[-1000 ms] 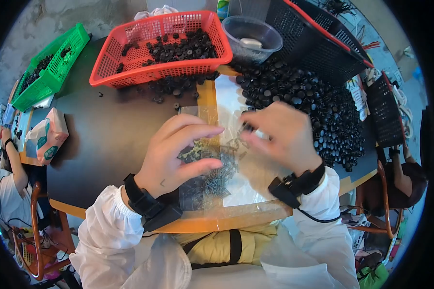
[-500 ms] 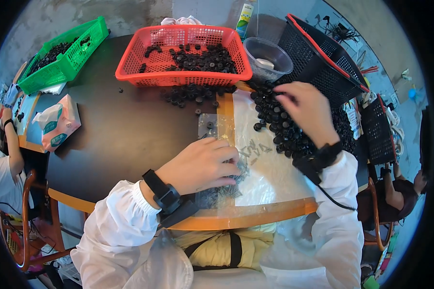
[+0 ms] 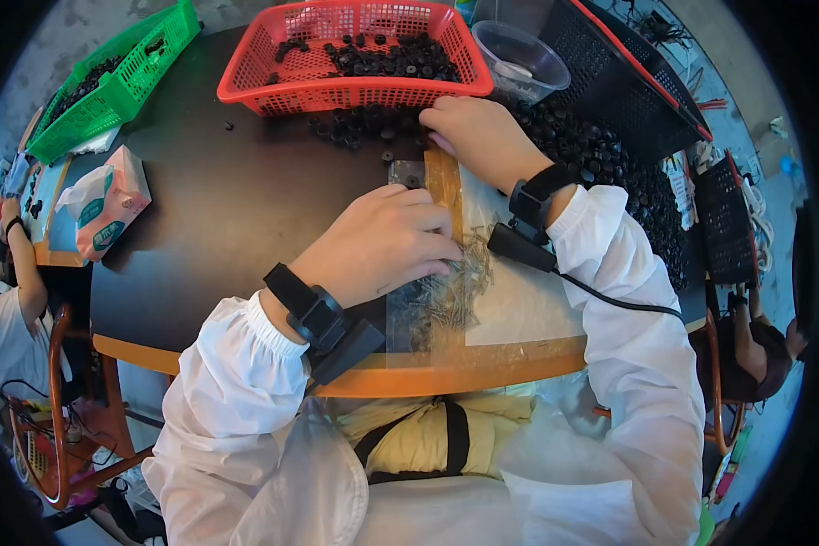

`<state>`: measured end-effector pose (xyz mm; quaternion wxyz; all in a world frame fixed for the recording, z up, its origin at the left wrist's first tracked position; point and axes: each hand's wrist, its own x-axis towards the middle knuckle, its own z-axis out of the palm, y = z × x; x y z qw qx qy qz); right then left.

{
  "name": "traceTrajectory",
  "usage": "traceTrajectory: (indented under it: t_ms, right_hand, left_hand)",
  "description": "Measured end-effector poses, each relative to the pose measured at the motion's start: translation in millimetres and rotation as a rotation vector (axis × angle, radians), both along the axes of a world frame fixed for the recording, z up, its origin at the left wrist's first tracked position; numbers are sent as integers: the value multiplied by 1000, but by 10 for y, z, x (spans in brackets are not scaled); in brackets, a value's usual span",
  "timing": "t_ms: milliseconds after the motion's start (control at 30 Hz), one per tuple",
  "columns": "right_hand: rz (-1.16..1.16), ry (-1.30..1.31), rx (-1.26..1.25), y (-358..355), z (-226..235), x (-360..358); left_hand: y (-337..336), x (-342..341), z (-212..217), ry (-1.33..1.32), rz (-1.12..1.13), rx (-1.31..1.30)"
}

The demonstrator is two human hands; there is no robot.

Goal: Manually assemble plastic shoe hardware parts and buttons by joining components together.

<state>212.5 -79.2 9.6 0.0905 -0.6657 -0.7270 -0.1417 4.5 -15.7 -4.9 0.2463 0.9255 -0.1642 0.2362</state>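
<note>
Small metal screws (image 3: 460, 300) lie in a loose heap on clear plastic sheeting near the table's front edge. My left hand (image 3: 382, 238) hovers at the heap's upper left, fingers curled and tips together; anything between them is too small to make out. Farther off, my right hand (image 3: 487, 141) is at the front of the red basket (image 3: 355, 94), fingers bent to the left and pressed together, their grip hidden. Round black knob-like parts (image 3: 364, 127) lie below the basket, and a bigger pile of black parts (image 3: 591, 159) spreads right of my right hand.
A clear plastic tub (image 3: 523, 59) and a tilted black crate (image 3: 623, 82) stand at the back right. On the left are a green basket (image 3: 123, 86) of black parts and a tissue pack (image 3: 114, 202). Other people sit at both sides.
My right hand has moved left from the big black pile to the basket's front edge. My left hand stays by the screws. The whole view has shifted, with the table now higher in it.
</note>
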Motion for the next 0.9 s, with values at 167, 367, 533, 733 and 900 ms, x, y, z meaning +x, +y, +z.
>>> traceTrajectory:
  t_ms: [167,367,533,733,900]
  right_hand:
    - [-11,46,-17,-124,99,-35]
    - [-60,638,48,-631,324,-263]
    - [-75,953,80,-922,166,-347]
    - [-77,1052,45,-1051,9,-368]
    - [-70,1138,8,-1047,-68,-458]
  left_hand:
    - [-28,4,8,19,43,24]
    - [-118,10,-31,30,141,37]
    - [-230,24,9,100,185,19]
    - [-211,26,16,170,210,-35]
    - [-194,15,51,236,189,-47]
